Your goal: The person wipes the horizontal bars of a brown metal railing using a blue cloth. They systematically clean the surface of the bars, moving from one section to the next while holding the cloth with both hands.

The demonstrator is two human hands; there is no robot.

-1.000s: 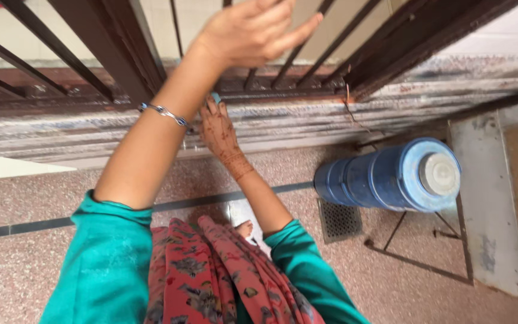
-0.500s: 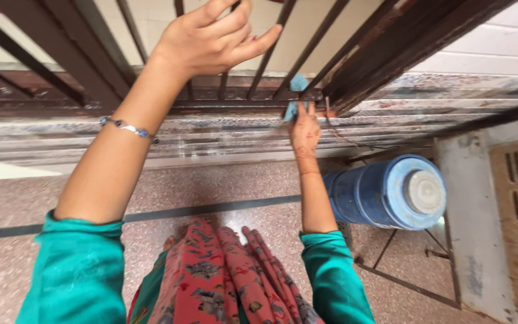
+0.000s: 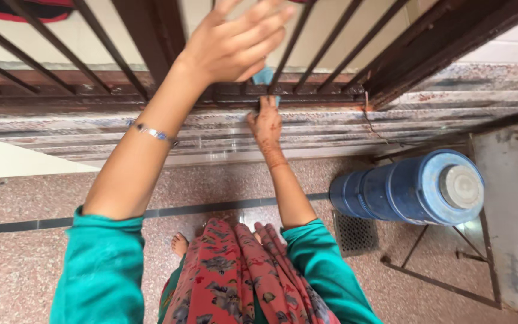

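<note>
My left hand (image 3: 235, 42) is raised in front of the dark brown metal grille (image 3: 151, 36), fingers spread, holding nothing that I can see. My right hand (image 3: 265, 123) reaches down to the grille's bottom rail and presses a small light blue cloth (image 3: 264, 77) against it. Part of the cloth is hidden behind my left hand. A thin silver bracelet (image 3: 154, 133) circles my left wrist.
A speckled stone sill (image 3: 91, 129) runs under the grille. A blue water jar (image 3: 415, 186) rests on a thin metal stand (image 3: 445, 273) at the right. A floor drain grate (image 3: 354, 233) lies beside it. A grey panel (image 3: 514, 198) is at the far right.
My right hand has slid the blue cloth leftward along the bottom rail. My left hand stays raised at the bars, its fingers spread wider.
</note>
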